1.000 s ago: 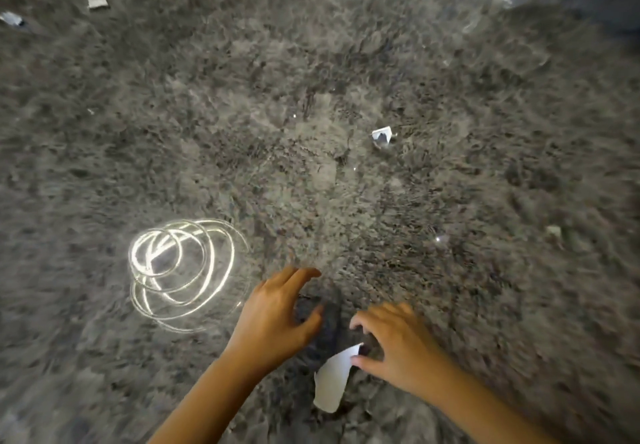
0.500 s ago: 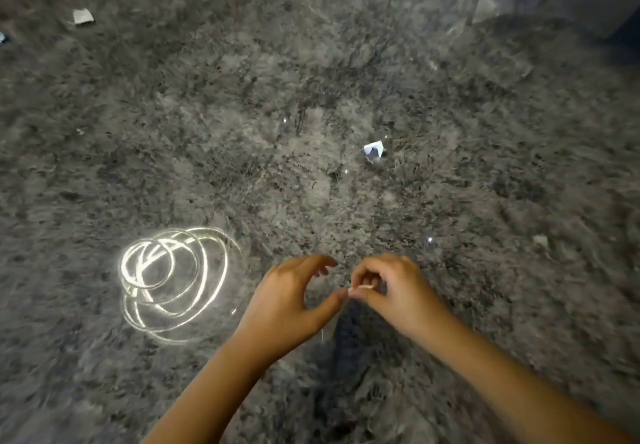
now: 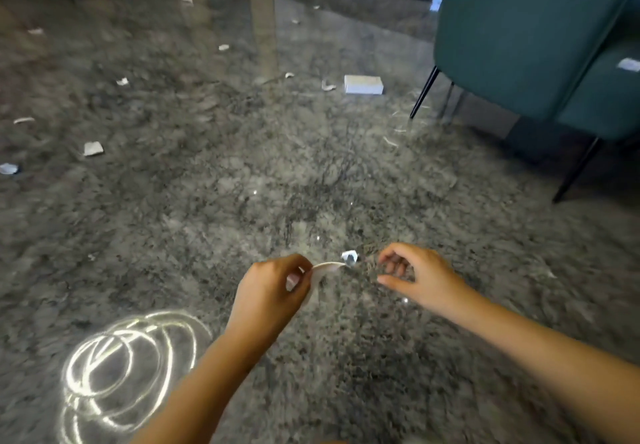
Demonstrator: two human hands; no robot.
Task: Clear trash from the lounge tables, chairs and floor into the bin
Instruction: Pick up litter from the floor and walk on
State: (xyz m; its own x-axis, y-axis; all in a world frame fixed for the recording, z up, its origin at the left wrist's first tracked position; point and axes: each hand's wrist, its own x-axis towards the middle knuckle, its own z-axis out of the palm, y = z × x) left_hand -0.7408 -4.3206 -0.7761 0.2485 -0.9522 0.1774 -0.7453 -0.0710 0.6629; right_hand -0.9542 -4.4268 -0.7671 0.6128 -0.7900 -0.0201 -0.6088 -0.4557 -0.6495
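left hand (image 3: 273, 291) pinches a white paper scrap (image 3: 325, 268); right hand (image 3: 419, 277), fingers loosely spread, hovers just right of a crumpled scrap (image 3: 349, 257) on the floor (image 3: 207, 201).

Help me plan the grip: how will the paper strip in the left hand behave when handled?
Pinched by the left hand, the paper strip bends in a curve, so probably floppy. Held by one end, it seems very light.
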